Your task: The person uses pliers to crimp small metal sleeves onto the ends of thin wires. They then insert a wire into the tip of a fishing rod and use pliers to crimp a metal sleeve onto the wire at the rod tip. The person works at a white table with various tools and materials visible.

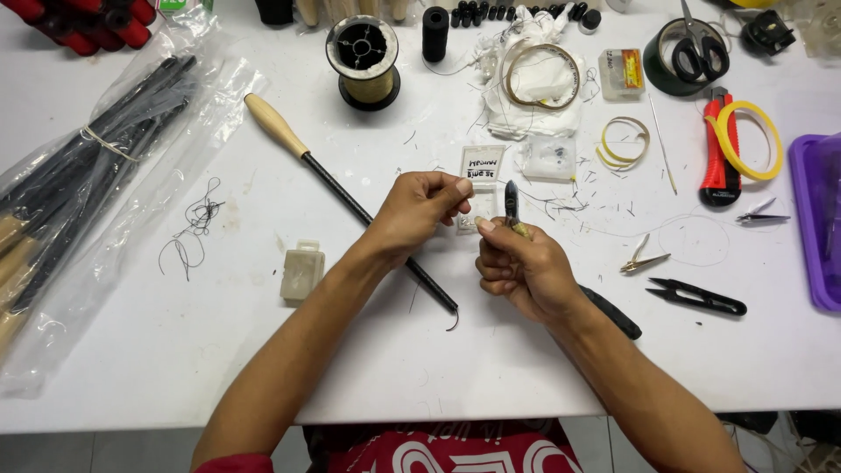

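Two hands work over one white table (491, 368): the right hand (526, 271) grips one dark-tipped rod (512, 208), the left hand (420, 206) pinches closed beside it, one wooden-handled rod (350, 200) lying beneath.

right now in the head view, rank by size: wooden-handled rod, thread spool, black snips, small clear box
1. wooden-handled rod
2. thread spool
3. black snips
4. small clear box
The spool lies farther from the camera, so its rank over the snips is unsure.

Purple tray (819, 219) cut by right edge
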